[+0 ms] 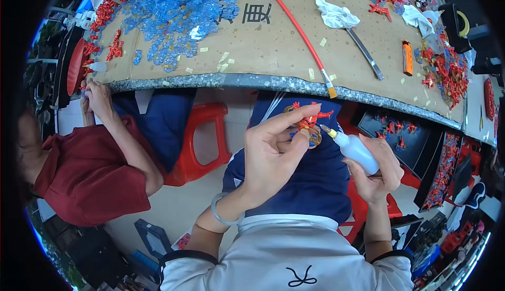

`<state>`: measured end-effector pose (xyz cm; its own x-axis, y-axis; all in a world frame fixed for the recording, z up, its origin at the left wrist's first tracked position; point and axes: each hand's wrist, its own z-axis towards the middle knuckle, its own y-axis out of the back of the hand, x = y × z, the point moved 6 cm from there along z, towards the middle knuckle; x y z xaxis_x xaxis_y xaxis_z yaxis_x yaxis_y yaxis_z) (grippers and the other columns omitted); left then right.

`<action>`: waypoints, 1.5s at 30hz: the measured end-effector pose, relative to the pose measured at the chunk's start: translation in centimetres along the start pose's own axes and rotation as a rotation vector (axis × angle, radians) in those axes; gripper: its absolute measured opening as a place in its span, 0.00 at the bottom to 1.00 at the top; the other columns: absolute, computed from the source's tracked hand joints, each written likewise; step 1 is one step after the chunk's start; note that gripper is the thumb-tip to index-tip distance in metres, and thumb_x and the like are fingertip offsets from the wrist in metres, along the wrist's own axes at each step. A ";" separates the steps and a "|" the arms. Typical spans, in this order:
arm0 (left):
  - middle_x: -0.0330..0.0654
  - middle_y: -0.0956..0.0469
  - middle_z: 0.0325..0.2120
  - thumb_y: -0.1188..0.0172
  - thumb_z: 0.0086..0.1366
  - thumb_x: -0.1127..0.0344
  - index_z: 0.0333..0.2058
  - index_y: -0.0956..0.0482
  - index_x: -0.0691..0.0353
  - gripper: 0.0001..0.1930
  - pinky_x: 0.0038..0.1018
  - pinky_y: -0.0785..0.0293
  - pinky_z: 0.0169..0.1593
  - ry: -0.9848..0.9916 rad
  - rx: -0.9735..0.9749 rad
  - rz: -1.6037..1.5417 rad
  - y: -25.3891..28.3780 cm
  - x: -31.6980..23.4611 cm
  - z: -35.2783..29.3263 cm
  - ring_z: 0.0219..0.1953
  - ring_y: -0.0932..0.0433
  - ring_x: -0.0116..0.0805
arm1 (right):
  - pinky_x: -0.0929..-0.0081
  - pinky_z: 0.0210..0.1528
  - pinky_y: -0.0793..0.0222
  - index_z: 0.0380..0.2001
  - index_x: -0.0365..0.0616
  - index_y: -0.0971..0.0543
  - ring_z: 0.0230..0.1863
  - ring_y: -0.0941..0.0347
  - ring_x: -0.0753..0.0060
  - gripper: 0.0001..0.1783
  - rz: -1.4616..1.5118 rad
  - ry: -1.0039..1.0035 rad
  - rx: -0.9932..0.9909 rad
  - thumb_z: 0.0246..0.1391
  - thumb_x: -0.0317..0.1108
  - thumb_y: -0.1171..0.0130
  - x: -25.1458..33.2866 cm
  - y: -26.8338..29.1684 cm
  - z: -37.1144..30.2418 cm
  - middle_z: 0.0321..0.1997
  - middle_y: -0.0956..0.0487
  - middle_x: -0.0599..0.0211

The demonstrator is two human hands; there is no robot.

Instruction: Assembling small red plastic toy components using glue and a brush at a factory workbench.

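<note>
"Bottle (pixel 360 153) held where?"

"In the right hand (pixel 381 170), nozzle (pixel 329 131) just beside a red figure (pixel 309 122) pinched in the left hand (pixel 276 149), before the counter (pixel 226 80)."

"And beyond?"

"A red-handled brush (pixel 302 33) lies there, blue pieces (pixel 189 17) heaped farther back."

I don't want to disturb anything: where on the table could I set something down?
The widest bare cardboard lies between the blue pieces and the red brush, despite scattered pale scraps. A smaller patch lies between the metal tool and the orange object. Blue pieces crowd the upper left; red pieces the right edge.
</note>
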<state>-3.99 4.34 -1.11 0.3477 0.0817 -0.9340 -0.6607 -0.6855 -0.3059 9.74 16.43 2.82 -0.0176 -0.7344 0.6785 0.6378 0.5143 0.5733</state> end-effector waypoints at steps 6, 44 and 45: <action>0.48 0.25 0.44 0.51 0.58 0.84 0.49 0.27 0.74 0.19 0.17 0.25 0.41 0.005 0.006 -0.002 0.0 -0.1 0.0 0.40 0.23 0.26 | 0.68 0.35 0.27 0.37 0.31 0.21 0.31 0.22 0.55 0.24 0.001 -0.005 0.004 0.31 0.24 0.28 0.0 0.0 0.1 0.29 0.20 0.50; 0.62 0.25 0.40 0.60 0.65 0.76 0.58 0.42 0.75 0.22 0.25 0.19 0.43 0.317 0.115 -0.543 -0.1 2.0 0.5 0.44 0.22 0.54 | 0.71 0.33 0.26 0.35 0.31 0.21 0.29 0.21 0.57 0.23 -0.010 0.022 -0.040 0.30 0.25 0.27 0.2 0.1 0.0 0.29 0.19 0.51; 0.63 0.25 0.40 0.60 0.65 0.76 0.58 0.42 0.75 0.22 0.25 0.19 0.43 0.316 0.118 -0.549 -0.1 2.0 0.5 0.44 0.22 0.54 | 0.71 0.34 0.26 0.35 0.31 0.21 0.29 0.21 0.57 0.22 -0.014 0.021 -0.036 0.30 0.25 0.27 0.2 0.1 0.0 0.29 0.19 0.51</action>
<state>-3.53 4.94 -3.01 0.8235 0.1683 -0.5417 -0.3933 -0.5188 -0.7591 9.77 16.37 2.99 -0.0106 -0.7506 0.6607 0.6653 0.4880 0.5650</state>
